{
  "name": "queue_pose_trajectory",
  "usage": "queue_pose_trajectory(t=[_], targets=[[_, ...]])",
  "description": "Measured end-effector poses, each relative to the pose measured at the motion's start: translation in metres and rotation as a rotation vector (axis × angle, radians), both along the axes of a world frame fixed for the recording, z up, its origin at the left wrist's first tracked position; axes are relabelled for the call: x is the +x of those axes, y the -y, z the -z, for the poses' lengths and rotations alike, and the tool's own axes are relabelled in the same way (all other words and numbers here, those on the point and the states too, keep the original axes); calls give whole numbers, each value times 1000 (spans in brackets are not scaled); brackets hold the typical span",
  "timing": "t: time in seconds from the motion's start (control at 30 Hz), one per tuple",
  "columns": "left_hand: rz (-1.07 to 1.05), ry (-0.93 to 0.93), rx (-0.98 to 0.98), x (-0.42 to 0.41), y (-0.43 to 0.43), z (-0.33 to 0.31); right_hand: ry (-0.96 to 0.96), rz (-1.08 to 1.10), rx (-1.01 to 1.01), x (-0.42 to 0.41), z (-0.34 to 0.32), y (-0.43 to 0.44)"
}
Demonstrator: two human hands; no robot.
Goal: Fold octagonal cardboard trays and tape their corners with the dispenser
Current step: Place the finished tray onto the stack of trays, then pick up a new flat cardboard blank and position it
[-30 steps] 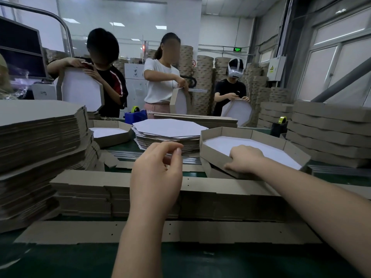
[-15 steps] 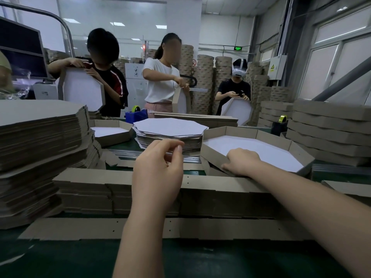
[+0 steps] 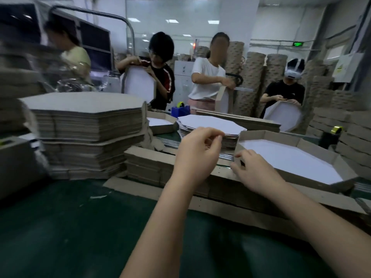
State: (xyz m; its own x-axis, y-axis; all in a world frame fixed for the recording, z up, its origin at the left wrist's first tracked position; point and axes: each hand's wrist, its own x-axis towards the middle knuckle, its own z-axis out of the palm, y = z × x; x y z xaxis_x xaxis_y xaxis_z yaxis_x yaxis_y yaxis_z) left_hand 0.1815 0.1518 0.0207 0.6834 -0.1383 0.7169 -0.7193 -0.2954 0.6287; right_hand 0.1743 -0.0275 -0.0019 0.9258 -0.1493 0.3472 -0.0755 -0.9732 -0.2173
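Note:
A folded octagonal cardboard tray [image 3: 313,146], brown outside and white inside, lies on cardboard strips at the right. My right hand [image 3: 255,171] grips its near left corner wall with curled fingers. My left hand [image 3: 197,155] hovers just left of that corner, thumb and forefinger pinched together, with nothing visible between them. A black tape dispenser [image 3: 331,136] with a yellowish roll stands behind the tray at the right. A blue tape dispenser [image 3: 180,109] sits further back across the table.
A tall stack of flat brown octagonal blanks [image 3: 86,121] fills the left. White octagonal sheets [image 3: 210,125] are piled behind my left hand, and cardboard strips [image 3: 150,163] lie in front. The green tabletop [image 3: 80,227] is near me. Several people fold trays across the table.
The view has swung left and blurred, bringing the tall blank stack into the middle left. My right hand has shifted to the tray's near left corner. My left hand keeps its pinch.

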Motion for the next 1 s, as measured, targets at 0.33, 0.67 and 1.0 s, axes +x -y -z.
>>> queue_pose_trajectory(t=[0.33,0.67,1.0], targets=[[-811,-141,850,97,-190,-59,-58,-221,136,-46,-9,-64],[-874,-110,1061,120,-224,-36,-30,-260,182,-66,-23,-75],[-1006,92,1290,111,-222,-46,16,-302,257,-70,-24,-80]])
